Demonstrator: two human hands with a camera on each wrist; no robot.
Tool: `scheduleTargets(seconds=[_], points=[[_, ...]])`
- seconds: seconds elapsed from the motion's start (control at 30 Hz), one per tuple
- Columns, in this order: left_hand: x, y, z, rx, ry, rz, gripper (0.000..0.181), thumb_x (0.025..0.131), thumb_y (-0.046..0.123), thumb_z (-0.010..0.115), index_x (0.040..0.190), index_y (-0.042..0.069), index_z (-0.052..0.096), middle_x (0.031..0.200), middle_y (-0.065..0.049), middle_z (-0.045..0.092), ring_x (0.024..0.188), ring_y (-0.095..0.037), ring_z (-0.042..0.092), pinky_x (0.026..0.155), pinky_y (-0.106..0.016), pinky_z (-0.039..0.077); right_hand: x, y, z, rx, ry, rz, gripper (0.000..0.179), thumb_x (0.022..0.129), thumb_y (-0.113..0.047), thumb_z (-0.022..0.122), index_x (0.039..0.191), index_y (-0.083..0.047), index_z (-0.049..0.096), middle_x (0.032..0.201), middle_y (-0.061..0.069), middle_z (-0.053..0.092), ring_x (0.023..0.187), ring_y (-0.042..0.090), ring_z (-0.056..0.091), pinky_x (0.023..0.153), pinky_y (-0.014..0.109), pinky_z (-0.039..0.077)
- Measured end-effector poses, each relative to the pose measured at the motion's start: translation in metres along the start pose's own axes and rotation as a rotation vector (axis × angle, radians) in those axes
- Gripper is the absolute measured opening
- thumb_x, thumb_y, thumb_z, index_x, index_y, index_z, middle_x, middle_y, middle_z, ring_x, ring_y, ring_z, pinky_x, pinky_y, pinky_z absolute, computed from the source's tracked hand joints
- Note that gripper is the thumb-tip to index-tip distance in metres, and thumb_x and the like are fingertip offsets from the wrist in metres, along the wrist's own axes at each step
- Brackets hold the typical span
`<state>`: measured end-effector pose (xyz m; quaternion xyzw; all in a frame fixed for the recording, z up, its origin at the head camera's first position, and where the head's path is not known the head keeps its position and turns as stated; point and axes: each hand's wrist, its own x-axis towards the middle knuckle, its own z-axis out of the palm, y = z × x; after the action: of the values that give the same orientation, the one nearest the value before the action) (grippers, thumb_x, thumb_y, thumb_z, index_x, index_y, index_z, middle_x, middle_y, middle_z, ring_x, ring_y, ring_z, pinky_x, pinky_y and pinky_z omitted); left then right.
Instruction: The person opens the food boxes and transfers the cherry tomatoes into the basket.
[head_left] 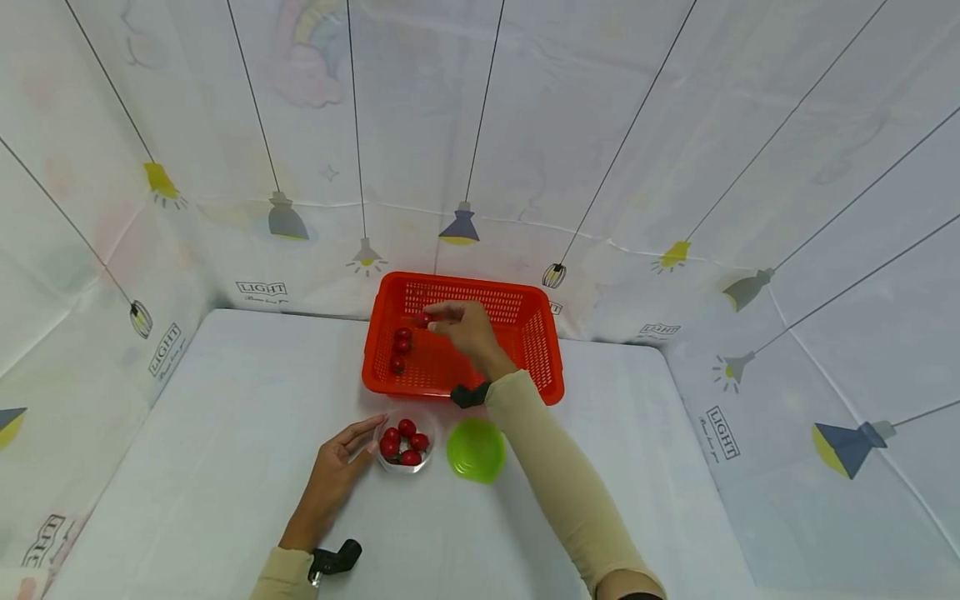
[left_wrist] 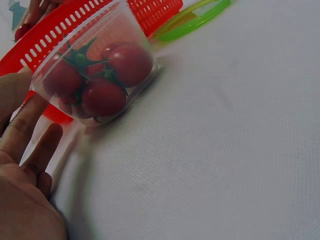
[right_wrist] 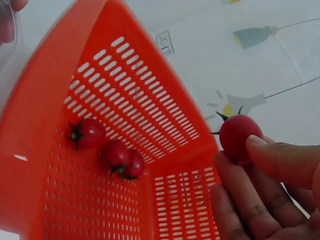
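My right hand (head_left: 465, 329) pinches a cherry tomato (right_wrist: 240, 137) between thumb and fingers, over the left part of a red plastic basket (head_left: 427, 387). Its green stem leaves point away from the fingers. Below it, three more cherry tomatoes (right_wrist: 116, 154) lie along the left side inside the basket. In front of the basket, a clear plastic container (left_wrist: 127, 22) holds several cherry tomatoes (left_wrist: 104, 96), some with green stems. My left hand (head_left: 337, 471) rests against the container's left side, with its fingers extended and fingertips right at the rim.
A light green lid (head_left: 476, 451) lies right of the container, near the basket's front edge and below the right forearm. The white tabletop (head_left: 225, 417) runs back to a wall sheet (head_left: 420, 125) printed with hanging lamps, close behind the basket.
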<state>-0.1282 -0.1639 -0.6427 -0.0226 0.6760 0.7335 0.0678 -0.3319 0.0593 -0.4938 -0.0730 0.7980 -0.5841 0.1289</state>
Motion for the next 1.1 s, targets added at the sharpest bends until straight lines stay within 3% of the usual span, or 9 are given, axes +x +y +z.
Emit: scheduleTargets(seconds=[0.33,0.6,0.9,1.1], points=[[-0.003,-0.001,-0.001,0.011,0.0,0.003,0.047,0.105,0.03,0.069,0.15,0.024,0.059,0.158,0.003,0.058,0.16,-0.022,0.035,0.132,-0.065,0.013,0.024,0.013,-0.005,0.045,-0.114,0.099,0.028,0.099,-0.008,0.075,0.126,-0.017,0.078,0.131,0.003,0.073,0.121,0.026,0.068,0.117,0.051,0.048],[-0.003,0.0,-0.002,0.013,-0.003,0.001,0.048,0.104,0.031,0.07,0.15,0.024,0.059,0.159,0.004,0.057,0.16,-0.02,0.036,0.133,-0.063,0.012,0.042,0.024,-0.002,0.135,-0.106,0.193,0.032,0.099,-0.001,0.072,0.13,-0.006,0.075,0.131,0.015,0.074,0.125,0.035,0.068,0.118,0.053,0.048],[0.0,0.002,-0.002,0.015,-0.013,0.014,0.049,0.104,0.032,0.071,0.15,0.024,0.059,0.159,0.004,0.058,0.157,-0.018,0.04,0.132,-0.06,0.017,0.052,0.035,0.003,0.12,-0.098,0.219,0.034,0.099,0.001,0.07,0.133,0.001,0.071,0.131,0.021,0.072,0.122,0.036,0.069,0.113,0.052,0.053],[0.0,0.003,-0.002,0.033,-0.007,0.016,0.047,0.104,0.031,0.071,0.149,0.024,0.06,0.158,0.005,0.058,0.155,-0.02,0.044,0.131,-0.059,0.023,0.06,0.043,0.005,0.095,-0.094,0.24,0.033,0.099,-0.001,0.071,0.133,0.0,0.072,0.13,0.017,0.072,0.109,0.025,0.072,0.113,0.052,0.052]])
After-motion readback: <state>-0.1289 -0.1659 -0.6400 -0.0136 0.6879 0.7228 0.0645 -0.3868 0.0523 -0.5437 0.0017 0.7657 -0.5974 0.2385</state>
